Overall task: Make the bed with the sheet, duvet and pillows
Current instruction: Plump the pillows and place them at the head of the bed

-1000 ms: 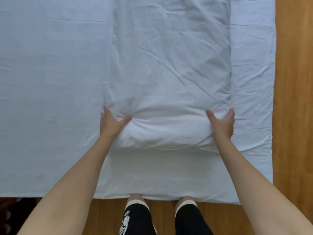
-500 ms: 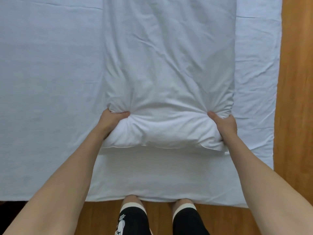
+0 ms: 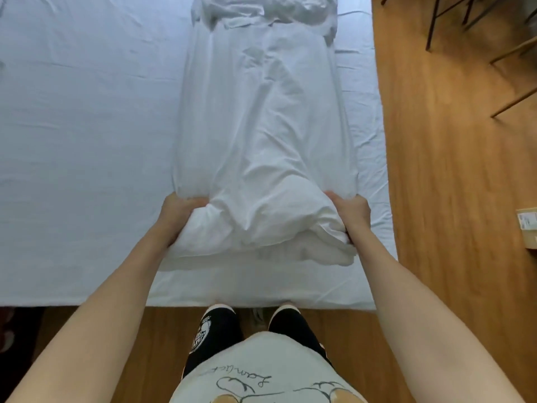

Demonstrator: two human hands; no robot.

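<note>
A white duvet (image 3: pixel 261 135), folded into a long strip, lies lengthwise on the right half of the bed, over the pale sheet (image 3: pixel 87 126). Its near end is bunched and lifted a little off the sheet. My left hand (image 3: pixel 180 209) grips the near left corner of that end. My right hand (image 3: pixel 348 212) grips the near right corner, fingers buried in the folds. The far end of the duvet is rumpled at the top of the view. No pillows are visible.
I stand at the foot edge of the bed (image 3: pixel 72 301), knees against it. Wooden floor (image 3: pixel 450 184) runs along the right side. Dark furniture legs (image 3: pixel 470 21) stand at the top right, and a small cardboard box (image 3: pixel 527 228) lies at the right edge.
Both hands went from resting on the duvet's near end to gripping it, then pulled it toward me and lifted it. The view has widened, showing the duvet's far end.
</note>
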